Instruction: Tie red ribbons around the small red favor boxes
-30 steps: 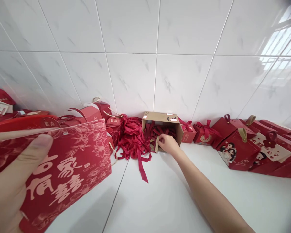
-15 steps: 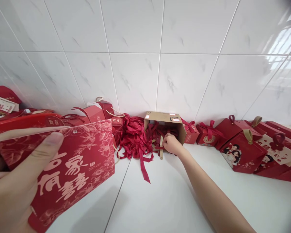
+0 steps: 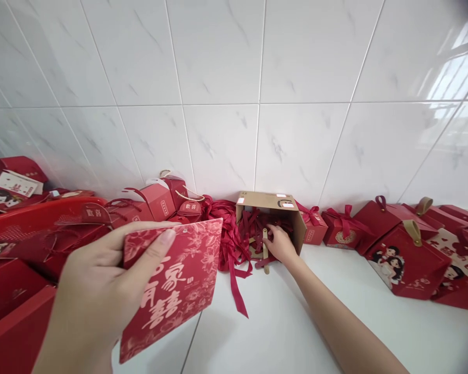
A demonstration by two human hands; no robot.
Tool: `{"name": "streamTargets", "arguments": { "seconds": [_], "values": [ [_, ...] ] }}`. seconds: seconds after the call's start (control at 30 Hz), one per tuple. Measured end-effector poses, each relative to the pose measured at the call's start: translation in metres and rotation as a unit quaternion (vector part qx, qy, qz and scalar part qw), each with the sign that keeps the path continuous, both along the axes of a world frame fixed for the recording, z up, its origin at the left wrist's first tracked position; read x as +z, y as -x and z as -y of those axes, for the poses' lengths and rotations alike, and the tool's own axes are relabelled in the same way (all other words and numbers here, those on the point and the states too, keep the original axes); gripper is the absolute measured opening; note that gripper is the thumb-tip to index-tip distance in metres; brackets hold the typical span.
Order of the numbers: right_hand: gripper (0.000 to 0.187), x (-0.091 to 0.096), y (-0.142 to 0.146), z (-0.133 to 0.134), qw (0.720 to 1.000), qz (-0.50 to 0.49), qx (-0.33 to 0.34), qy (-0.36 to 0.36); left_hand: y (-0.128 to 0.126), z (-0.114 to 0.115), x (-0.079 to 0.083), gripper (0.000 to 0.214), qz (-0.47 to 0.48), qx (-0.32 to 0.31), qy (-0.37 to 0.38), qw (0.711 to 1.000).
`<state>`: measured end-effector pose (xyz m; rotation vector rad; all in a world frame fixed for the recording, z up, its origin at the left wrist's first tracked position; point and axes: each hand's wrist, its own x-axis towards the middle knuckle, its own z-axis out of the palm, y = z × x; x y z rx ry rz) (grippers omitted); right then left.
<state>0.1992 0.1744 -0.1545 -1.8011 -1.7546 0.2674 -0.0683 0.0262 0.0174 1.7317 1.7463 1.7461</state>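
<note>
My left hand (image 3: 101, 280) grips a flat red gift box (image 3: 191, 270) with pale flowers and large Chinese characters printed on it, the thumb lying across its front. At the mouth of an open cardboard box (image 3: 265, 199) lying on its side by the wall, my right hand (image 3: 283, 245) has its thumb and fingers closed in a pinch at a gold strap handle (image 3: 265, 244). Dark red straps (image 3: 251, 223) lie loose around it inside the box. Just left of the box is a tangled heap of red ribbon (image 3: 232, 239), one end trailing onto the white surface.
At left, a red plastic basket (image 3: 42, 210) holds more red boxes. Assembled red gift boxes (image 3: 158, 200) with rope handles stand behind my left hand. Boxes with ribbon bows (image 3: 341, 228) and larger boxes with gold loops (image 3: 409, 265) line the tiled wall at right.
The view has tilted up and turned slightly left. My left hand has moved right and away with the red gift box. My right hand's fingers now pinch at the gold strap.
</note>
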Motion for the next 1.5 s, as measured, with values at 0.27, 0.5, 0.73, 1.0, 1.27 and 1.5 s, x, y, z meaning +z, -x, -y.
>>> {"name": "streamTargets", "arguments": {
  "seconds": [0.27, 0.5, 0.73, 1.0, 1.27, 1.5],
  "values": [
    [0.015, -0.007, 0.001, -0.005, 0.996, -0.067, 0.026, -0.058, -0.034, -0.026, -0.021, 0.025, 0.101, -0.225, 0.139, 0.959],
    [0.006, 0.008, 0.005, 0.004, 0.974, -0.171, 0.080, -0.121, -0.054, -0.060, -0.064, 0.028, 0.112, -0.316, 0.277, 0.900],
    [0.021, 0.082, 0.006, 0.052, 0.912, -0.336, 0.158, -0.174, -0.048, -0.048, -0.053, 0.018, -0.115, -0.233, 0.178, 0.949],
    [0.013, 0.112, 0.011, 0.114, 0.637, -0.547, 0.543, 0.009, -0.058, 0.017, -0.015, 0.025, -0.105, -0.331, -0.039, 0.937],
    [0.009, 0.113, 0.025, 0.124, 0.610, -0.543, 0.576, 0.042, -0.066, 0.030, -0.012, 0.026, -0.076, -0.414, -0.016, 0.907],
    [0.009, 0.112, 0.029, 0.126, 0.608, -0.561, 0.560, 0.047, -0.064, 0.024, -0.011, 0.015, -0.053, -0.436, 0.047, 0.897]
  ]
}}
